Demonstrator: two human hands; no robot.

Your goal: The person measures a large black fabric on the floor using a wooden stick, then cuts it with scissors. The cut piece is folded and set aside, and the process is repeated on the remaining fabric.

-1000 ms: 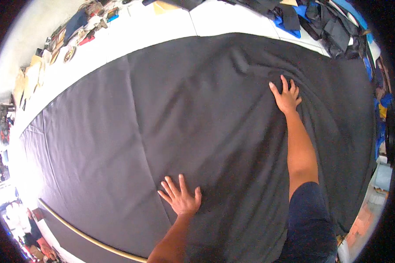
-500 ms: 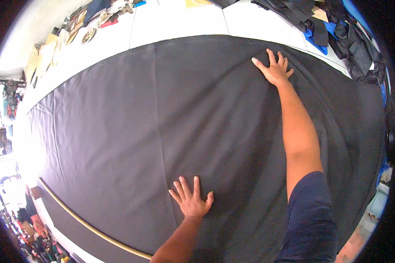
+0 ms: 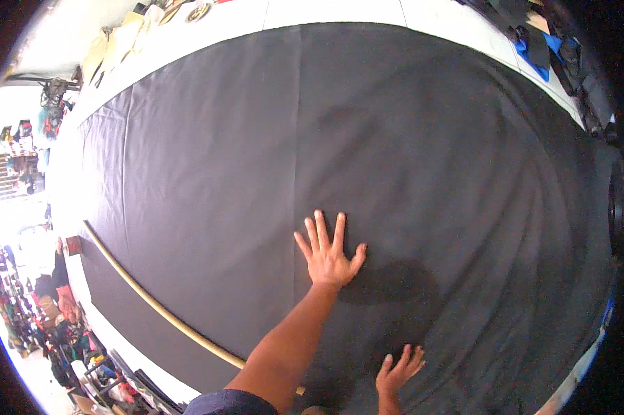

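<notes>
A broad sheet of dark grey-black fabric [image 3: 208, 173] is spread under both hands, with a straight crease running through its middle and soft wrinkles on the right. My left hand [image 3: 328, 261] lies flat on it beside the crease, fingers spread. Close to my body, my right hand [image 3: 398, 373] is open with its fingers apart and nothing in it; whether it touches the fabric I cannot tell. A long, thin tan rod [image 3: 163, 311] lies across the fabric at the lower left, partly hidden by my left forearm.
White tiled surface [image 3: 340, 12] shows beyond the fabric's far edge. Black and blue scraps [image 3: 540, 52] are heaped at the far right; papers and a roll of tape [image 3: 198, 12] lie far left. Assorted clutter [image 3: 56, 311] fills the lower left, past the edge.
My right hand has come back from the fabric's far edge to near my body. My left hand has slid forward. The view has shifted, and the right-side wrinkles look flatter.
</notes>
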